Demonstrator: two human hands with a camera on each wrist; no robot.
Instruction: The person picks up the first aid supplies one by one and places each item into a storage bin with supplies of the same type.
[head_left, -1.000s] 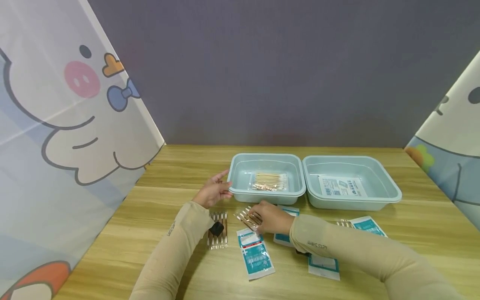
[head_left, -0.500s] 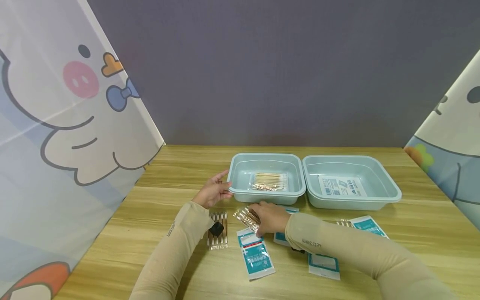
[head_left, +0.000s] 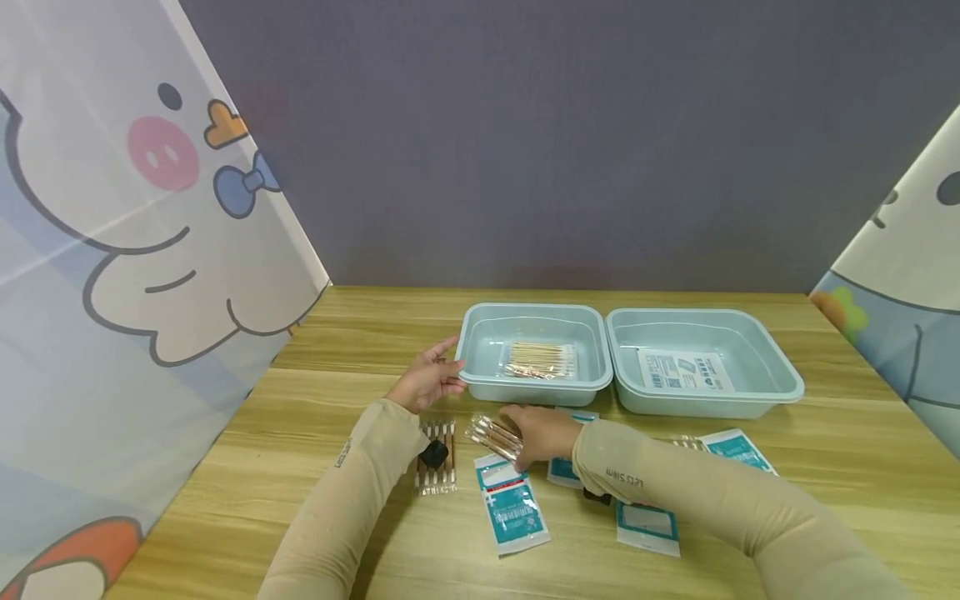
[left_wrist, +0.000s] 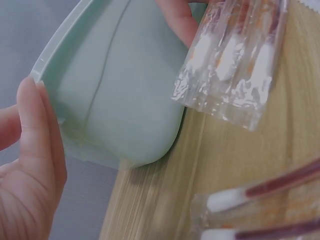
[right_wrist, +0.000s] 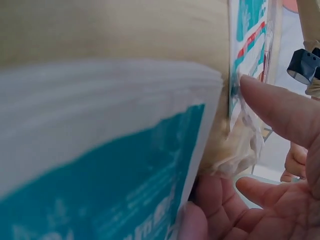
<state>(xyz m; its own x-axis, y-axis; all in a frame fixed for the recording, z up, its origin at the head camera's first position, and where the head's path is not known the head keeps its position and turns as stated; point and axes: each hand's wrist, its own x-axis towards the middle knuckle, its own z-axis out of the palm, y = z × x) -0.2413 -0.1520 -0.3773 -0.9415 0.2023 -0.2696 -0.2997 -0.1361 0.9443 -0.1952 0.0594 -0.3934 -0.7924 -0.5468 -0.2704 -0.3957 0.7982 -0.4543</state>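
Note:
My left hand [head_left: 433,377] rests with straight fingers [left_wrist: 37,145] against the left corner of a pale green tray [head_left: 480,321], whose wall [left_wrist: 120,95] fills the left wrist view. A clear packet of cotton swabs [head_left: 542,360] lies inside that tray. Just in front of the tray, my right hand [head_left: 542,433] pinches another clear swab packet [head_left: 491,435] by one end and holds it a little above the table. The same packet [left_wrist: 235,65] hangs close to the tray corner. In the right wrist view my fingers [right_wrist: 280,110] curl round its crinkled end [right_wrist: 242,145].
A second green tray [head_left: 780,375] on the right holds a white printed sachet [head_left: 682,371]. Several teal sachets [head_left: 512,507] lie on the wooden table near my right arm. A further swab packet [head_left: 442,479] lies under my left wrist. Cartoon curtains flank both sides.
My right hand has raised the swab packet slightly and drawn it a little left, toward the tray. My left hand has stayed against the tray corner.

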